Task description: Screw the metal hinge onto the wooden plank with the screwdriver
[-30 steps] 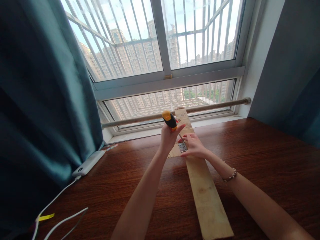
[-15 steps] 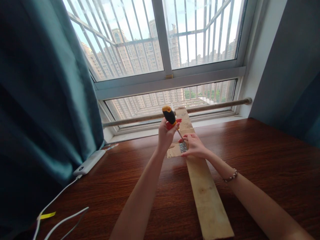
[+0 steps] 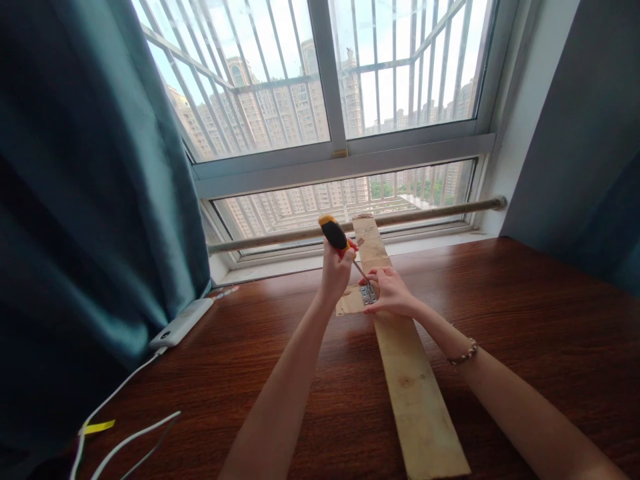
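My left hand [image 3: 337,263] is wrapped round the yellow and black handle of a screwdriver [image 3: 334,233]. The screwdriver leans, its shaft slanting down to a small metal hinge [image 3: 369,294]. That hinge lies where a short wooden piece [image 3: 350,303] meets a long wooden board [image 3: 413,380]. Over the board, my right hand [image 3: 393,292] has its thumb at the hinge's near edge and its fingers at the far edge, close to the screwdriver's tip. The exact contact of tip and screw is too small to make out.
The brown wooden tabletop [image 3: 225,387] carries the board, whose far end reaches the metal rail [image 3: 440,212] by the window. A white power bank [image 3: 181,323] with a white cable [image 3: 117,383] sits at left, beside the blue curtain [image 3: 110,167].
The screwdriver's handle has tilted slightly to the left and my left hand has turned with it. My right hand keeps its place at the hinge. The whole view has shifted slightly.
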Demonstrator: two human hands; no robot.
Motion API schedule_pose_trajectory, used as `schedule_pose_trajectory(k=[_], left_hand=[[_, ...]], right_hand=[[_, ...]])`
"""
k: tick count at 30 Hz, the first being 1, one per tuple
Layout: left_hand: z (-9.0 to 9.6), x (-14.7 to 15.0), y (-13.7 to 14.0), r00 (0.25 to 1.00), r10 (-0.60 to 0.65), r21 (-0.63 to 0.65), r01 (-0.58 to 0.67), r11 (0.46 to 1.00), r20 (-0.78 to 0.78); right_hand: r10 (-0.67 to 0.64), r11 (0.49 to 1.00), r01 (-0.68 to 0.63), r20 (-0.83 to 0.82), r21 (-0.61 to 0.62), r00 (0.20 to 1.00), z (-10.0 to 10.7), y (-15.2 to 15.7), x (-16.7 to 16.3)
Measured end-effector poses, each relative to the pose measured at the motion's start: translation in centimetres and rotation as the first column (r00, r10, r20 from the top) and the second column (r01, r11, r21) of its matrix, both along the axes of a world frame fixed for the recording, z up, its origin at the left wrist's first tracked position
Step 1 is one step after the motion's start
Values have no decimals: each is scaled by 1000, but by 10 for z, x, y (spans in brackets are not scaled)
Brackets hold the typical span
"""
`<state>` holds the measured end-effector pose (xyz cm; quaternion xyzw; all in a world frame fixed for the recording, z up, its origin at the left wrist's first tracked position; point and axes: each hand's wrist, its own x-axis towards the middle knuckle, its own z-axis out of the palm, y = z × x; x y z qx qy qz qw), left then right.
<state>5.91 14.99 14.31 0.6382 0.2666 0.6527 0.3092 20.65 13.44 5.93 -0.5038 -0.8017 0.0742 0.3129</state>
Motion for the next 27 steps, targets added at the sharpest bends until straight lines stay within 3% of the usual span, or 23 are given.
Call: schedule_pose_trajectory(k=[2,9,14,24,27], left_hand=[[-2,2,3,999,30,-18,-30,999,12],[-1,3,6,996,-44,-48,40,998,-83],[-5,4,6,992,-121,-90,117,989,-31],[-9,5,12,1000,-26,-107,27,994,13],[-10,2,12,995,-90,-136,95,986,42]], right_hand=[[3,1000,-3,4,-3,1000,0,0,0],[3,1000,-3,-7,12,1000,-3,3,0],[8,1000,-8,0,19,1000,-2,1,0],[14,1000,-14,15,28,1000,-2,2,0],[9,999,-9,3,36,1000,-3,3,0]])
